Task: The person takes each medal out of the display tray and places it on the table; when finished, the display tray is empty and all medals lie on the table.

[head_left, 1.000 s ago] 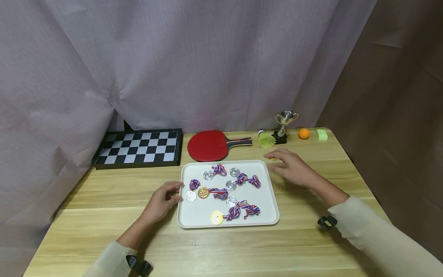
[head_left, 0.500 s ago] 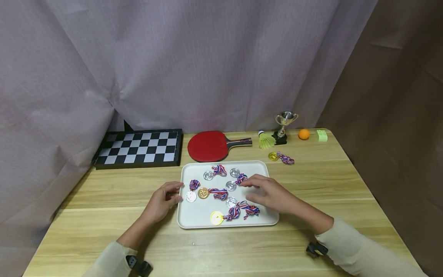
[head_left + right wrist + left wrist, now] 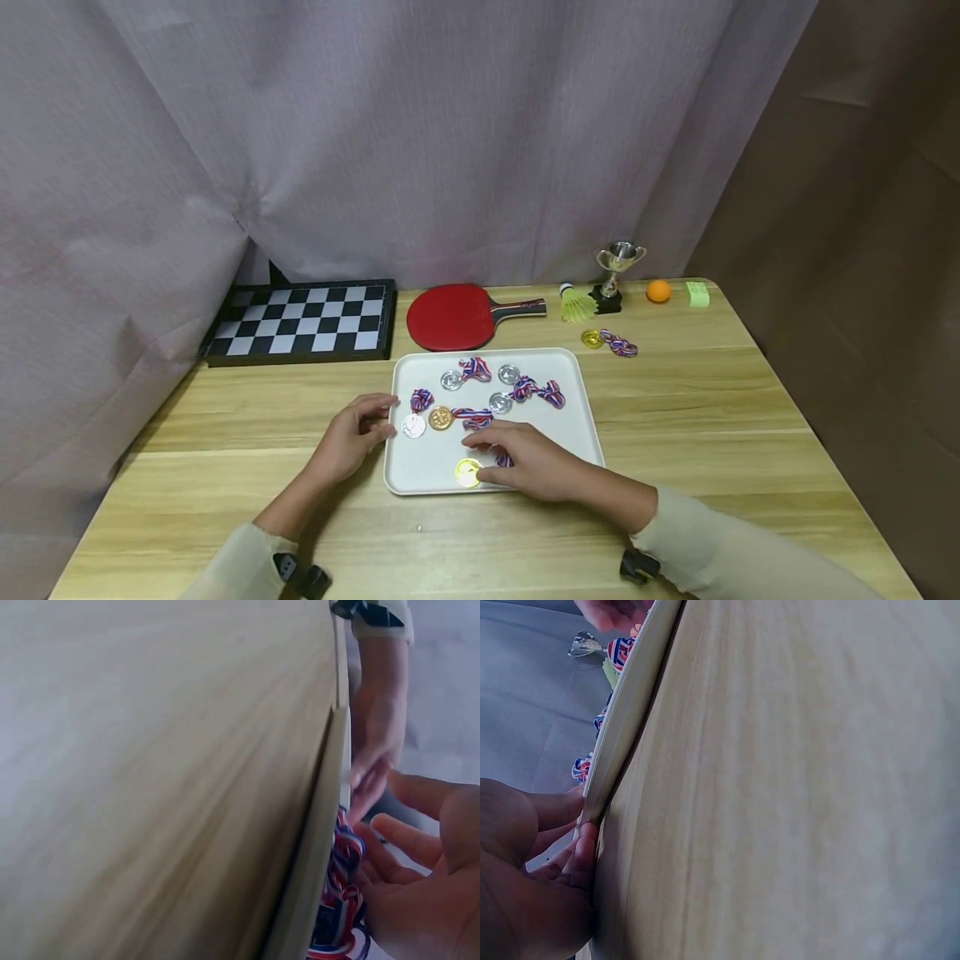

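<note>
A white tray [image 3: 586,417] on the wooden table holds several medals with red, white and blue ribbons. My right hand [image 3: 525,463] lies over the tray's front part, its fingertips at the gold medal [image 3: 468,472] and covering its ribbon. The right wrist view shows the right hand [image 3: 420,885] with relaxed fingers just above the bunched ribbon [image 3: 341,885], beside the tray rim [image 3: 315,847]. My left hand [image 3: 358,432] rests at the tray's left edge; its fingers [image 3: 574,855] touch the rim [image 3: 630,697]. A bronze medal [image 3: 440,417] and a silver one [image 3: 413,426] lie near it.
Another gold medal [image 3: 592,338] with its ribbon lies on the table behind the tray's right corner. Along the back stand a chessboard [image 3: 300,321], a red paddle [image 3: 453,317], a green shuttlecock [image 3: 576,305], a small trophy [image 3: 618,268], an orange ball [image 3: 658,289] and a green block [image 3: 698,292]. A curtain hangs behind.
My right hand came away from the gold medal behind the tray, which stays there, and crossed the tray to the front gold medal. The left hand stayed put.
</note>
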The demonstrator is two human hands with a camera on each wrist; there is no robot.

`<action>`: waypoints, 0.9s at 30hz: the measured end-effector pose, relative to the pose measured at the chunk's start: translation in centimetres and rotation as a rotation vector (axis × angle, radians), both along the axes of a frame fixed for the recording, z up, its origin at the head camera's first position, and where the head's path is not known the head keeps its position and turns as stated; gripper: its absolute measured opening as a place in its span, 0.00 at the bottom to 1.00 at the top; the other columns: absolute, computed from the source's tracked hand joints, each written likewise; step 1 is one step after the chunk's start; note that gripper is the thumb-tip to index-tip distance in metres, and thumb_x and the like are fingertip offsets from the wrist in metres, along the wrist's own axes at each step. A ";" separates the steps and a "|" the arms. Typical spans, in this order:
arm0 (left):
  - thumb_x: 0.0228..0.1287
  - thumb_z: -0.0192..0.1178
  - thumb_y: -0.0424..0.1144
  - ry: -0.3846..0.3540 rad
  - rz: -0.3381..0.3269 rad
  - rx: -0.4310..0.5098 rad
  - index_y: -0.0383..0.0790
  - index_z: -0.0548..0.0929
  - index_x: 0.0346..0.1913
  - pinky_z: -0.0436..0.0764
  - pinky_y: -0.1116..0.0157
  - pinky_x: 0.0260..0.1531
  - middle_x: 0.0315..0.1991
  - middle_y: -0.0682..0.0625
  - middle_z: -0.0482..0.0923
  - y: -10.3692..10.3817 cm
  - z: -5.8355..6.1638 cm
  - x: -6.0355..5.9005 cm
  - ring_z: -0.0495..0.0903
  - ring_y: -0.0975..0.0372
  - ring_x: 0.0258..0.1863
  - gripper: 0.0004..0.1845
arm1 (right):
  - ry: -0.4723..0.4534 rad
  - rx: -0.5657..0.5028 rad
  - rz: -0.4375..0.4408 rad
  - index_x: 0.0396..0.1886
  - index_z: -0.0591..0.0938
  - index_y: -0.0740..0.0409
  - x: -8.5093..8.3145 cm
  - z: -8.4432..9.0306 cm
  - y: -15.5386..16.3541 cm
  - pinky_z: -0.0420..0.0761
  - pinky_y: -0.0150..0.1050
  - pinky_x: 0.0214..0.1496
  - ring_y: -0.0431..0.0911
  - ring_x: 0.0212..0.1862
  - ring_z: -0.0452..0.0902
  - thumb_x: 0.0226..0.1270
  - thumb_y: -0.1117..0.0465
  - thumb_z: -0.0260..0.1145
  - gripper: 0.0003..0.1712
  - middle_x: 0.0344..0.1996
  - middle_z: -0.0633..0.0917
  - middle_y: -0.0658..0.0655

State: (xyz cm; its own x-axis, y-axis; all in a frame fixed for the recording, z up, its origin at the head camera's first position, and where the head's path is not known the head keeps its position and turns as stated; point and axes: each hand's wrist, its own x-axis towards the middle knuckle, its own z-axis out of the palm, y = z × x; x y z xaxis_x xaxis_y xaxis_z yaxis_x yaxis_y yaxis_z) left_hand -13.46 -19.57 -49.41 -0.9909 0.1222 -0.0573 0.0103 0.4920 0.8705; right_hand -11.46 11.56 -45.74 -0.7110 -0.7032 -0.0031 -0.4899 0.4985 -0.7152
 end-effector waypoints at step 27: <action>0.65 0.67 0.25 -0.029 0.008 -0.001 0.36 0.82 0.64 0.81 0.72 0.47 0.63 0.42 0.77 0.1 0.0 0.0 0.78 0.54 0.53 0.24 | 0.082 0.111 0.001 0.42 0.81 0.50 0.2 -0.9 -2.9 0.74 0.34 0.46 0.38 0.39 0.69 0.59 0.65 0.77 0.15 0.34 0.76 0.48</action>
State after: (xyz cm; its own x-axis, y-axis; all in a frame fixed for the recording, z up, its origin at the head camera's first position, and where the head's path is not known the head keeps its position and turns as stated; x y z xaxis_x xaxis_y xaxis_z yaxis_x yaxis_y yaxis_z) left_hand -13.49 -19.48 -49.38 -0.9898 0.1138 -0.0863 -0.0193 0.4924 0.8701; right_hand -11.23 8.64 -46.66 -0.7114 -0.7024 -0.0228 -0.5448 0.5717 -0.6134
